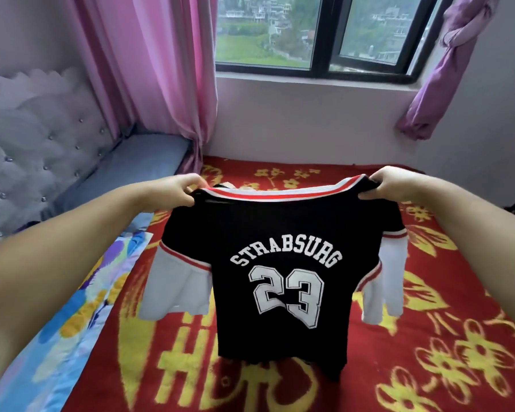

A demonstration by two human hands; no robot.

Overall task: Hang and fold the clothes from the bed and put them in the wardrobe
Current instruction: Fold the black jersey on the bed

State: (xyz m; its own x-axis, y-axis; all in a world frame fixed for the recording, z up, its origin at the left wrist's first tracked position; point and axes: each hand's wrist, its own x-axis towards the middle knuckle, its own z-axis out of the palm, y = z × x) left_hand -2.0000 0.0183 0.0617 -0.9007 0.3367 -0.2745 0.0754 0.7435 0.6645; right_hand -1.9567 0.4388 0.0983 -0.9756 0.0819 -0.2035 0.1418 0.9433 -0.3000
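A black jersey (280, 230) with white sleeves, a red-and-white collar and the print "STRABSURG 23" hangs spread in the air over the bed (443, 292). My left hand (180, 190) pinches its left shoulder by the collar. My right hand (388, 184) grips the right shoulder. The shirt's hem dangles just above the red blanket with yellow flowers. A bit of pale cloth (229, 185) peeks out behind the collar; what it is I cannot tell.
A blue flowered sheet (81, 307) runs along the bed's left side beside a tufted grey headboard (36, 150). Pink curtains (161, 69) and a window (318, 34) stand behind the bed. A purple curtain (446, 63) is knotted at the right.
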